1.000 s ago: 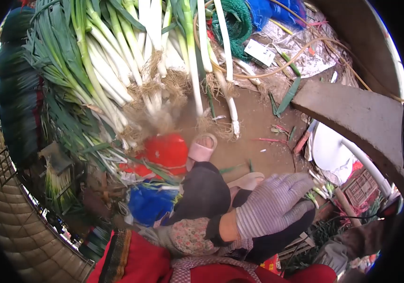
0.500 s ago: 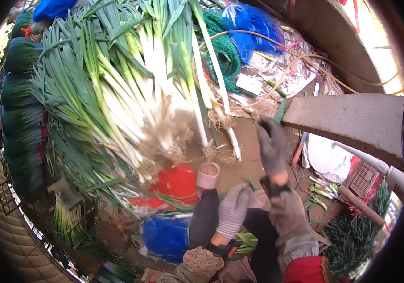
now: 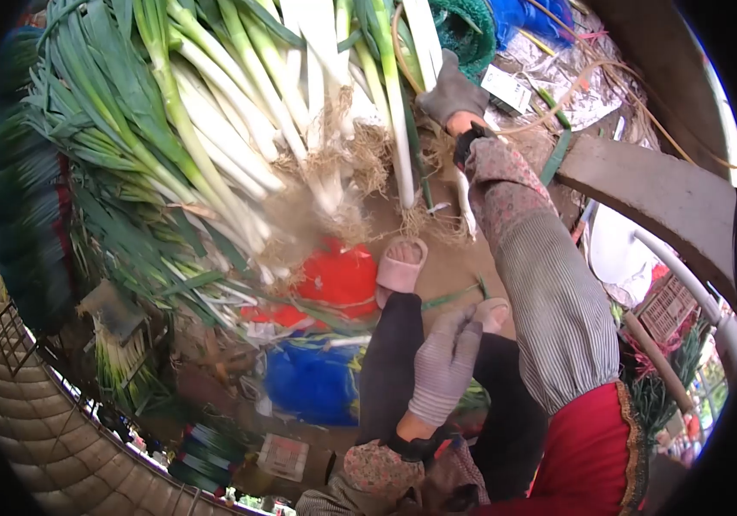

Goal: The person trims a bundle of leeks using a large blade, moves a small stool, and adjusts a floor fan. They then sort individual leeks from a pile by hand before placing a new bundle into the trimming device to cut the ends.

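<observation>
My right hand (image 3: 453,93), in a grey glove, reaches to the right end of a big pile of leeks (image 3: 239,112). Its fingers are bent round the white stalk of a leek (image 3: 423,39) there, and the hand covers part of that stalk. The leeks lie with green leaves at the far left and rooty white ends towards me. Low in front of my body, my left hand (image 3: 446,365) wears a pale striped glove and hovers over my legs. Its fingers are pressed together; whether anything is inside them is hidden.
A concrete beam (image 3: 644,176) juts in from the right. Green netting (image 3: 463,39) and a thin hose (image 3: 657,129) lie beyond the pile. Red sheeting (image 3: 338,279) and a blue sheet (image 3: 308,383) are on the ground by my pink slipper (image 3: 401,273).
My right hand has moved forward and left, from beside the beam to the end leek. The left hand keeps its pose. The view has shifted with my head.
</observation>
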Demonstrator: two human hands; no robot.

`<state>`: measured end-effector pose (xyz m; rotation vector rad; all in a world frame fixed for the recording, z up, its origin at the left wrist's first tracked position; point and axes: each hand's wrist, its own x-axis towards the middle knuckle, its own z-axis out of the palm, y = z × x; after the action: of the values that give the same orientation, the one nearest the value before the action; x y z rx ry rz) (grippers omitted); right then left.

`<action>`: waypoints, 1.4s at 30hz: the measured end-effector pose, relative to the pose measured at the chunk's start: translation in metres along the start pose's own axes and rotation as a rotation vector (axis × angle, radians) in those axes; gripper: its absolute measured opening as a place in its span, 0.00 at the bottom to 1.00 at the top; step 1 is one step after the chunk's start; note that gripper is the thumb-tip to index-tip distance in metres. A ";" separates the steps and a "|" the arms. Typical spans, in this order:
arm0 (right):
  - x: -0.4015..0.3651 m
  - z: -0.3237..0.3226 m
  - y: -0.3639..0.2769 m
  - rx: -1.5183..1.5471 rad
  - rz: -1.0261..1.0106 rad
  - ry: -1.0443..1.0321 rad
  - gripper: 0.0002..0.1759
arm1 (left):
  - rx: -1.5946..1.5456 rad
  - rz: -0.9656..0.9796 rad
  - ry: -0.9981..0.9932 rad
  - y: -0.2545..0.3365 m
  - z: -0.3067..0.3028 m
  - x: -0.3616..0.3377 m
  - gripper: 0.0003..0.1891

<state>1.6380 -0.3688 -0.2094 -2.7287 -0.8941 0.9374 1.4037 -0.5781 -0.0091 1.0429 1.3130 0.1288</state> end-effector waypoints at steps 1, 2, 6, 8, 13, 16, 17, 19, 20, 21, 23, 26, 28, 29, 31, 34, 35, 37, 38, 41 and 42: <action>0.005 -0.004 0.007 -0.001 -0.016 0.007 0.40 | 0.072 -0.005 0.014 0.011 -0.001 0.002 0.13; 0.011 -0.010 0.015 -0.003 -0.033 0.016 0.35 | 0.039 -0.005 0.015 0.009 0.002 0.000 0.13; -0.058 -0.075 0.056 0.512 -0.417 0.044 0.25 | -0.032 0.032 0.018 0.008 0.007 0.001 0.12; -0.104 -0.046 0.081 0.684 -0.388 -0.057 0.25 | -0.002 0.003 0.049 -0.004 0.011 -0.003 0.12; -0.134 0.079 0.093 0.660 -0.078 -0.208 0.29 | 0.004 -0.084 0.028 -0.016 0.007 -0.006 0.12; -0.121 0.128 0.066 0.522 0.024 -0.118 0.33 | -0.011 -0.153 0.029 -0.014 0.004 -0.008 0.12; -0.120 0.138 0.058 0.562 0.074 -0.101 0.33 | -0.040 -0.151 0.057 -0.012 0.002 -0.006 0.12; -0.117 0.154 0.046 0.636 0.161 -0.066 0.33 | -0.035 -0.113 0.157 -0.014 -0.001 -0.004 0.12; -0.113 0.150 0.042 0.618 0.163 -0.086 0.33 | -0.036 -0.090 0.212 -0.014 -0.004 -0.002 0.12; -0.110 0.146 0.043 0.597 0.168 -0.111 0.33 | -0.010 -0.045 0.219 -0.014 -0.007 0.002 0.11; -0.115 0.132 0.050 0.526 0.123 -0.078 0.31 | 0.023 0.035 0.223 -0.009 -0.008 0.003 0.11; -0.146 0.056 0.049 0.689 -0.193 -0.064 0.26 | -0.099 0.035 0.307 -0.009 -0.016 0.007 0.10; -0.180 -0.015 0.041 0.771 -0.155 -0.170 0.21 | -0.252 -0.026 0.386 -0.021 -0.018 0.009 0.10; -0.201 -0.064 0.031 0.779 -0.083 -0.279 0.23 | -0.295 -0.079 0.374 -0.024 -0.018 0.006 0.10; -0.247 -0.119 0.035 0.713 -0.049 -0.409 0.25 | -0.318 -0.149 0.270 -0.028 -0.022 -0.002 0.11; -0.313 -0.152 0.037 0.642 -0.009 -0.441 0.25 | -0.436 -0.192 -0.016 -0.015 -0.027 -0.008 0.13; -0.330 -0.161 0.035 0.706 0.125 -0.549 0.26 | -0.594 -0.223 -0.112 0.007 -0.033 -0.007 0.14; -0.361 -0.179 0.030 0.699 0.235 -0.655 0.28 | -0.759 -0.186 -0.232 0.040 -0.040 -0.009 0.17; -0.375 -0.184 0.028 0.636 0.204 -0.636 0.30 | -0.747 -0.215 -0.274 0.058 -0.041 -0.006 0.18; -0.424 -0.192 0.040 0.595 0.010 -0.451 0.33 | -0.661 -0.197 -0.400 0.096 -0.035 -0.005 0.22; -0.429 -0.207 0.037 0.693 0.055 -0.447 0.33 | -0.589 -0.137 -0.437 0.103 -0.028 -0.011 0.24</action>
<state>1.5072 -0.6283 0.1699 -1.9940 -0.4153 1.5522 1.4247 -0.5117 0.0720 0.4412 0.8627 0.1608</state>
